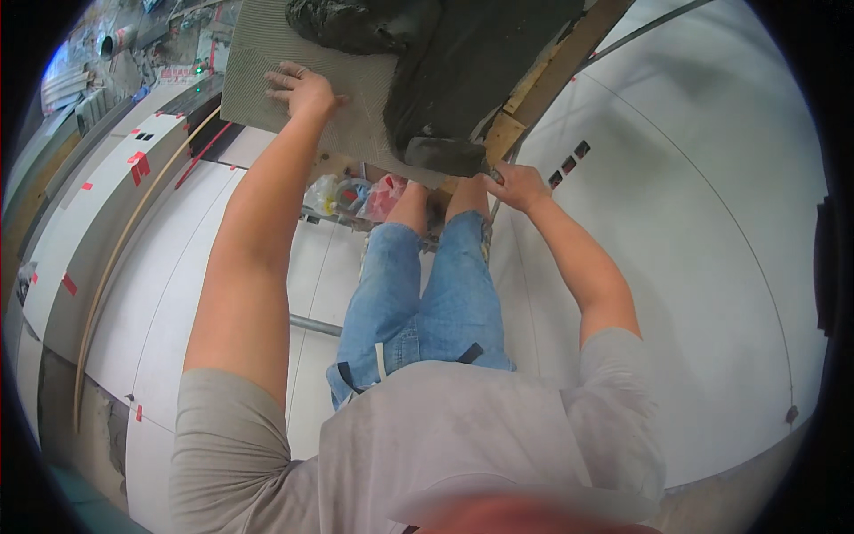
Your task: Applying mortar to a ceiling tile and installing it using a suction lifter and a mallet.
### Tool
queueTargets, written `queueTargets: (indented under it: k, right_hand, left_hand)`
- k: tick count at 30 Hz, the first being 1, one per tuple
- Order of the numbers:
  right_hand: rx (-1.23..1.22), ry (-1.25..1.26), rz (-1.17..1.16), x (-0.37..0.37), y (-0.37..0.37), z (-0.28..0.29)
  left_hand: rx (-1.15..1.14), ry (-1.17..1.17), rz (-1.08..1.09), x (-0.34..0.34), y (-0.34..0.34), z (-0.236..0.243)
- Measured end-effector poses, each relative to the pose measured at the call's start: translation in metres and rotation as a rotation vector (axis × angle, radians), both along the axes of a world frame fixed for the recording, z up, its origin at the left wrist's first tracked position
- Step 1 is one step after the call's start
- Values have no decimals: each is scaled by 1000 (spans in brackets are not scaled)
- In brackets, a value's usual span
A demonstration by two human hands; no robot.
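Note:
A tile (251, 49) with a finely ridged light grey face lies at the top, partly coated in thick dark grey mortar (467, 62). My left hand (302, 91) rests on the ridged part, fingers spread and dusted pale. My right hand (516, 187) grips the handle of a trowel (440, 156), whose mortar-smeared blade is at the tile's lower edge. Wooden strips (525, 84) run along the tile's right side. Below it, between the board and my knees, lie clear and pink plastic bags (382, 196) with small items.
At the left are a long ledge (84, 222) with red tape bits, a thin wooden strip (133, 231) and a cluttered area (133, 53). Large white tiles (694, 294) lie around me, with three small dark squares (569, 165) at the right. A metal tube (316, 325) crosses behind my legs.

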State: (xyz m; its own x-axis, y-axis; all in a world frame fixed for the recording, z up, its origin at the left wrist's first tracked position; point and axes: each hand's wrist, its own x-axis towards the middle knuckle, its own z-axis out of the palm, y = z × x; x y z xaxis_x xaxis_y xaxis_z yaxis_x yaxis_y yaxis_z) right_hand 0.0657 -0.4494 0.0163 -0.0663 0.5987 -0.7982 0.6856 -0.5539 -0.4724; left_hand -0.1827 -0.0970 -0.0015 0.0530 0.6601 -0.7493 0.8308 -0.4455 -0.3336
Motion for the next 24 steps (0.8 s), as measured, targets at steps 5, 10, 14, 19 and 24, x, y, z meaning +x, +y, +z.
queueTargets:
  k: [5, 10, 14, 19, 24]
  right_hand:
    - [-20, -38, 179, -3, -4, 2]
    - [-22, -101, 287, 22, -59, 1]
    - [156, -87, 203, 24, -82, 5]
    - [375, -186, 131, -26, -35, -2]
    - [439, -494, -228, 34, -11, -19]
  left_hand:
    - [43, -46, 28, -11, -2, -2]
    - [35, -12, 14, -9, 2, 1]
    - [25, -19, 0, -12, 1, -2]
    - [-9, 12, 19, -17, 1, 5]
    - [43, -41, 145, -34, -1, -2]
